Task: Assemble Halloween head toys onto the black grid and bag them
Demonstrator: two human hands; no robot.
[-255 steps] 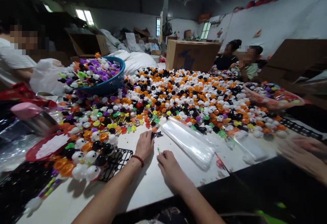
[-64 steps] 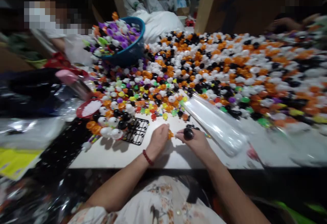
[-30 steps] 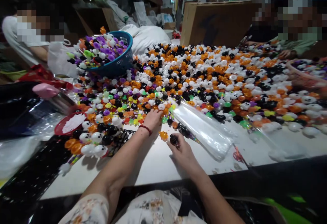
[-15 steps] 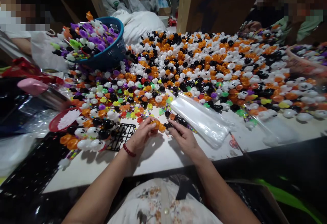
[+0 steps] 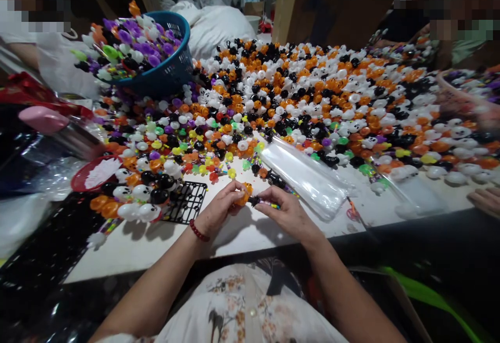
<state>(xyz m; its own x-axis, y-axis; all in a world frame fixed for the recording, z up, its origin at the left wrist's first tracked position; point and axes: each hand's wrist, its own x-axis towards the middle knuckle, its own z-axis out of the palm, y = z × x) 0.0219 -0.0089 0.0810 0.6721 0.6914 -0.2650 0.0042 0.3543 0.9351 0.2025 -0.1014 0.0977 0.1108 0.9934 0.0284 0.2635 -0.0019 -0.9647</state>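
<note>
My left hand (image 5: 225, 203), with a dark red beaded bracelet at the wrist, is closed on an orange plastic figure (image 5: 246, 193). Against its right end my right hand (image 5: 282, 208) pinches a small black piece (image 5: 253, 200), and a stick with coloured bits (image 5: 273, 205) runs under its fingers. Whether the orange figure and the black piece are joined I cannot tell. Left of my hands lies a black plastic grid (image 5: 191, 202). Several white, black and orange figures (image 5: 141, 193) stand at its left side.
A large heap of figures (image 5: 304, 87) covers the far table. Clear plastic bags (image 5: 308, 181) lie right of my hands. A blue basket (image 5: 172, 66) of figures stands back left, beyond a red dish (image 5: 78, 176) of white strips. A co-worker's hand (image 5: 486, 199) rests at the right edge.
My right hand has gone from a spread pose beside the black piece to a pinch on it. The orange figure is now tilted more upright. A co-worker's hand has appeared at the right edge.
</note>
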